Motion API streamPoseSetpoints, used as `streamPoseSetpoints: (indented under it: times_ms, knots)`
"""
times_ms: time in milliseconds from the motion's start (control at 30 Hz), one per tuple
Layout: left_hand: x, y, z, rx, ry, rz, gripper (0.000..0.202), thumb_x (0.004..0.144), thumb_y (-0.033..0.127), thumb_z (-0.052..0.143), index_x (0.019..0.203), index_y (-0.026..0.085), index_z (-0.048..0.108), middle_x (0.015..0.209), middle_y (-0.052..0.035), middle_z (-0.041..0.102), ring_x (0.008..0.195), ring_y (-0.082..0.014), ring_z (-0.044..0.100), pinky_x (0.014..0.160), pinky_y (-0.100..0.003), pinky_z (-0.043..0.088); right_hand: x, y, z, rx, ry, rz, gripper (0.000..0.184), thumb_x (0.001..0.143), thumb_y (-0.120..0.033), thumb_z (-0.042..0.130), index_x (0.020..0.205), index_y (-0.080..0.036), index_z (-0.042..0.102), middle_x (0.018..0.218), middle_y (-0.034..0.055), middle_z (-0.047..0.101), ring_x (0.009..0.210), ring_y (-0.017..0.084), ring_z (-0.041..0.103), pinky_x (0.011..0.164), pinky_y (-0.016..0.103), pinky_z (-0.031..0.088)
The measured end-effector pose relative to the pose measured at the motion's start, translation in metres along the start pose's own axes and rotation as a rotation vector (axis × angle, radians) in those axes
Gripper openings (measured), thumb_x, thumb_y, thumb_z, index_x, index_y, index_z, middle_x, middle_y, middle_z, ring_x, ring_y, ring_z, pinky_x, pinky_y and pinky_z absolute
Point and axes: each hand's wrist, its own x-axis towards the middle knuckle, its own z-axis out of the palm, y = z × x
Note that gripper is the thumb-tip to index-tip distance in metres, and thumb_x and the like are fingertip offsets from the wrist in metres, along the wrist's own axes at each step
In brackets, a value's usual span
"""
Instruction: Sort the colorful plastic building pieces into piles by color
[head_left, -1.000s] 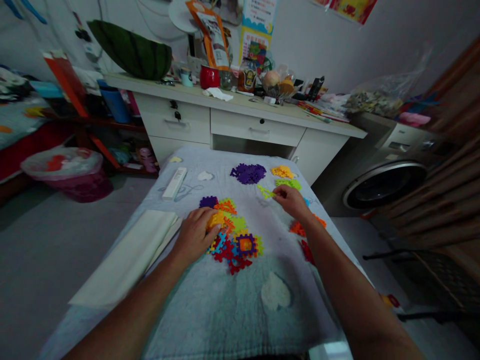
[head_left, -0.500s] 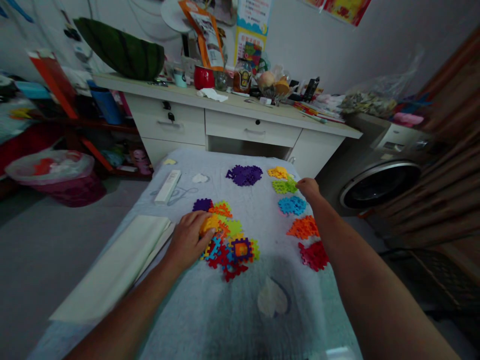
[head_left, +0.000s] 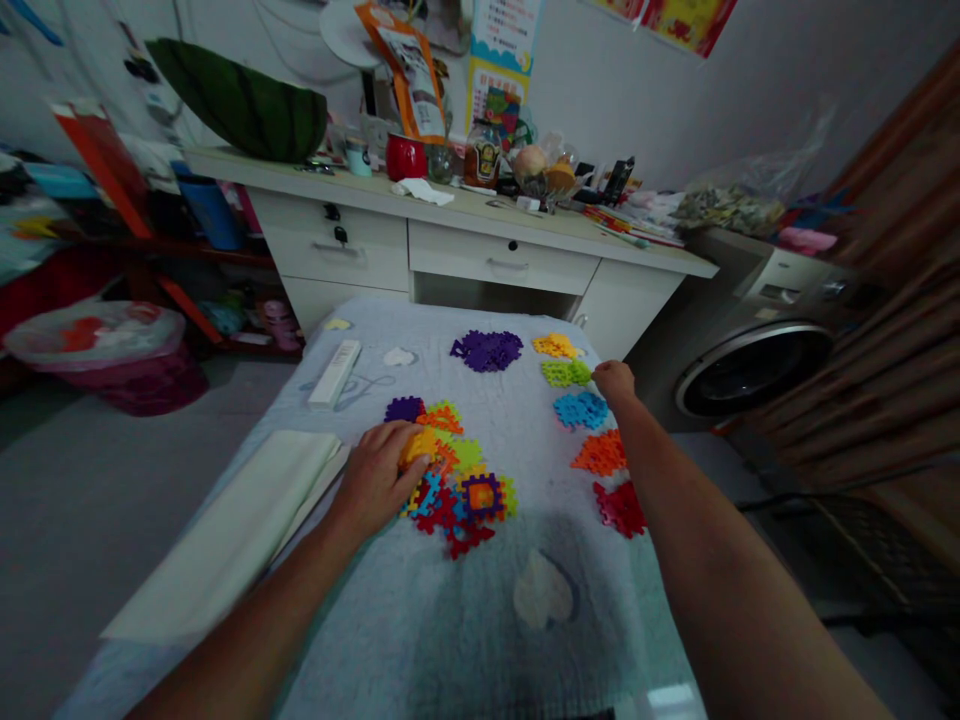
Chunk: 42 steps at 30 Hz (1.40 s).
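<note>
My left hand (head_left: 381, 468) is closed round a yellow interlocking block (head_left: 420, 446) at the left side of a mixed pile of toothed plastic pieces (head_left: 442, 500). A square built of purple and orange pieces (head_left: 481, 496) lies in that pile. Out at the far right, my right hand (head_left: 615, 380) has its fingers bunched against the edge of the lime green pieces (head_left: 564, 373); whatever the fingertips hold is hidden. Single-colour piles run down that side: yellow (head_left: 555, 345), blue (head_left: 580, 410), orange (head_left: 600, 453) and red (head_left: 621, 508). Purple pieces (head_left: 487, 350) lie at the back middle.
A pale cloth with heart shapes covers the table (head_left: 525, 660). On its left are a long white box (head_left: 334, 374) and a folded white sheet (head_left: 225, 530). Behind stands a cluttered white desk (head_left: 472, 235), with a washing machine (head_left: 757, 340) to the right.
Near my right fingertips, the lime green piece that stuck up now sits lower against its pile. My left hand stays on the yellow block. The view has shifted very slightly.
</note>
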Motion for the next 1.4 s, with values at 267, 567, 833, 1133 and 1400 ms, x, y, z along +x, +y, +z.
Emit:
streamPoseSetpoints:
  times_ms: [267,567,833,1133,1400]
  knots:
    - [0.001,0.004,0.000,-0.007,0.018,-0.009,0.034,0.089,0.038,0.051,0.118,0.021,0.061,0.118,-0.0089,0.063,0.112,-0.0271,0.056,0.100,-0.046,0.044,-0.065,-0.071,0.000,0.410,-0.072,-0.238,0.020,0.074,-0.022,0.057,0.087,-0.014,0.071,0.077,0.0038,0.068,0.070,0.016,0.059,0.065,0.026,0.045]
    - [-0.001,0.003,0.002,0.012,0.078,-0.072,0.043,0.086,0.040,0.054,0.124,0.021,0.057,0.130,-0.0126,0.053,0.123,-0.0317,0.049,0.108,-0.052,0.039,-0.168,-0.144,0.037,0.391,-0.517,-0.706,0.019,0.077,-0.020,0.069,0.096,-0.018,0.068,0.089,0.0037,0.067,0.076,0.014,0.058,0.072,0.027,0.044]
    - [-0.001,0.005,0.000,-0.005,0.059,-0.084,0.043,0.087,0.038,0.053,0.126,0.021,0.055,0.130,-0.0123,0.052,0.126,-0.0310,0.048,0.108,-0.050,0.040,-0.183,-0.151,0.056,0.408,-0.471,-0.598,0.023,0.078,-0.010,0.064,0.099,-0.020,0.065,0.077,-0.0006,0.065,0.068,0.014,0.056,0.066,0.025,0.042]
    - [0.000,0.000,0.004,0.004,0.072,-0.051,0.041,0.087,0.039,0.052,0.124,0.020,0.056,0.125,-0.0115,0.056,0.120,-0.0297,0.051,0.107,-0.050,0.040,-0.180,-0.139,0.054,0.485,-0.345,-0.595,0.015,0.092,-0.021,0.054,0.095,-0.019,0.069,0.087,0.0036,0.070,0.080,0.016,0.062,0.077,0.027,0.044]
    - [-0.001,-0.003,0.006,0.025,0.060,-0.037,0.042,0.089,0.041,0.050,0.123,0.018,0.056,0.125,-0.0124,0.058,0.118,-0.0295,0.053,0.105,-0.049,0.041,-0.146,-0.114,0.013,0.392,-0.223,-0.610,0.016,0.088,-0.019,0.055,0.086,-0.017,0.070,0.085,0.0072,0.066,0.086,0.019,0.058,0.081,0.030,0.043]
